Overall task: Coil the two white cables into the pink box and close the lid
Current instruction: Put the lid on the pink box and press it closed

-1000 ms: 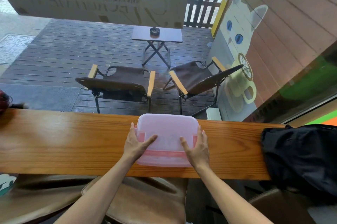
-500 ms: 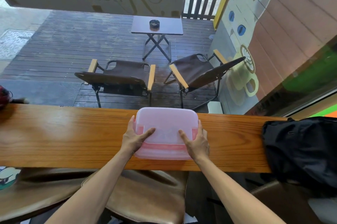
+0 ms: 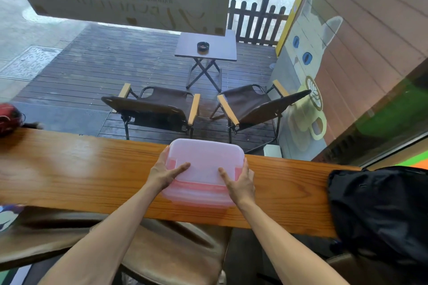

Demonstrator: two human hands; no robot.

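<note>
The pink box [image 3: 205,164] stands on the wooden counter [image 3: 69,173] in front of me, with its translucent lid lying on top. My left hand [image 3: 163,173] holds the box's left side, thumb lying across the lid and fingers down the side wall. My right hand [image 3: 239,180] holds the right side the same way, thumb on the lid. Through the cloudy lid I cannot make out the white cables.
A black bag [image 3: 379,203] lies on the counter's right end. A red object [image 3: 9,118] sits at the far left edge. Behind the glass are two folding chairs [image 3: 157,108] and a small table [image 3: 206,50]. A brown stool [image 3: 173,252] stands below the counter.
Both hands stay on the box sides with thumbs on the lid. The view has tilted, so the box sits lower in the picture; the box itself has hardly shifted on the counter.
</note>
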